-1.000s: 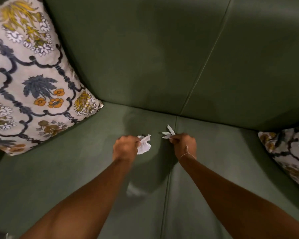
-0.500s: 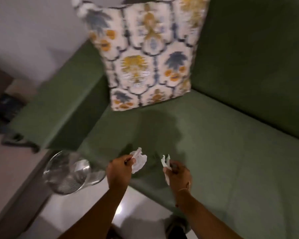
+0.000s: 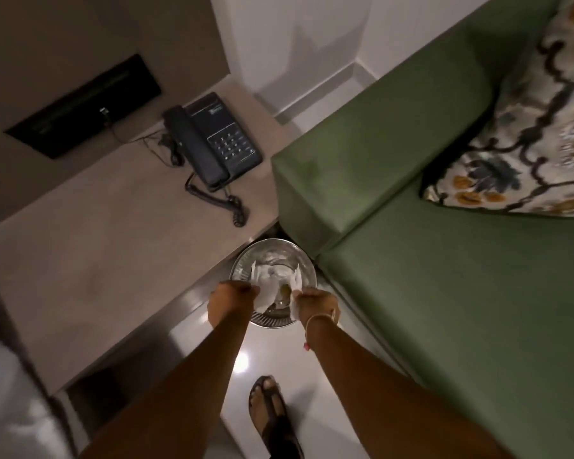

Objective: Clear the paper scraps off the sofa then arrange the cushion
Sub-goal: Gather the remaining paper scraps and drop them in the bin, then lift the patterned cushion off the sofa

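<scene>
Nearest to me, a foot in a dark sandal [image 3: 274, 414] stands on the glossy white floor [image 3: 328, 392], between my two forearms. Further out, my left hand [image 3: 232, 301] is curled closed, its fingers pinching a white paper scrap [image 3: 266, 293] that hangs at the thumb side. My right hand [image 3: 317, 303], with a thin bangle [image 3: 318, 318] at the wrist, is closed too, pinching a second scrap [image 3: 295, 283] that pokes up and down from the fist. Both hands sit over the near rim of a round metal bin [image 3: 305, 263], and pale paper shows inside it. The bin stands on the floor, wedged between a beige side table [image 3: 96, 243] and the green sofa [image 3: 461, 309]. On the sofa seat, against the armrest, leans the patterned cushion [image 3: 524, 144]. Beyond the bin, on the table, a dark telephone [image 3: 212, 140] rests with its coiled cord trailing toward the table's edge.
</scene>
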Tool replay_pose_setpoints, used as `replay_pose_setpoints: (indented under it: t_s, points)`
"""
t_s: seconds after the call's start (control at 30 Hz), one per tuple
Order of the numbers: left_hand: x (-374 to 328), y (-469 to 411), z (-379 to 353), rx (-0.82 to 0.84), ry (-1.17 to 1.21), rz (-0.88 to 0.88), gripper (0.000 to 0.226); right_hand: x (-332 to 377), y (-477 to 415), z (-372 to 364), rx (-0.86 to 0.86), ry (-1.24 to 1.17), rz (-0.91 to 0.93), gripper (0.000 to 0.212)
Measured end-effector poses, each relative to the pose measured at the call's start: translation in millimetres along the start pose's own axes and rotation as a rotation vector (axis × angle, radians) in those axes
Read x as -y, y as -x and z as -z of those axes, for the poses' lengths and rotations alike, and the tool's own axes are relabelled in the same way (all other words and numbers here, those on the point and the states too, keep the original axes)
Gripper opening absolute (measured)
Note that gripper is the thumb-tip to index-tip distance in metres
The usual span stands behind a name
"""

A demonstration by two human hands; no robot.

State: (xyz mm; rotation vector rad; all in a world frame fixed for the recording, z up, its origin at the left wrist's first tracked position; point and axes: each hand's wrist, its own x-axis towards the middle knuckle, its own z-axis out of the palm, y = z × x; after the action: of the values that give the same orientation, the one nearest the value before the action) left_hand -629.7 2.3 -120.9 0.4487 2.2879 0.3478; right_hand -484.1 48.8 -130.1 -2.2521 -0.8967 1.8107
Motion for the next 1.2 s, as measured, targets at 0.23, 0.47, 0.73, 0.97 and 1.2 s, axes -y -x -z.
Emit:
replay_pose_setpoints:
  t_s: [0.23,0.47,0.73,0.97,1.2]
  points:
    - [9.6,-22.5,-0.8,0.120,-0.056,-0.019,0.033,5.9,-20.8,-12.3,0.092,0.018,-0.063,0.030]
    - [-40.6,69.0,37.5,0.182,-0.235,-0.195,0.038,33.4,59.9,79.9,0.153,-0.220,-0.013,0.016]
    - [-182.7,197.5,55.4,0.257,-0.284,-0.329,0.054,92.1,149.0,278.0,0.107,-0.370,0.084,0.019]
    - [-320.4,263.2,32.5,0.247,-0.185,-0.462,0.070,150.5,149.7,454.8,-0.131,-0.201,0.264,0.056]
    - [-412.0,240.9,-15.0,0.394,-0.019,-0.383,0.068,200.1,83.5,540.5,-0.209,0.121,0.222,0.108]
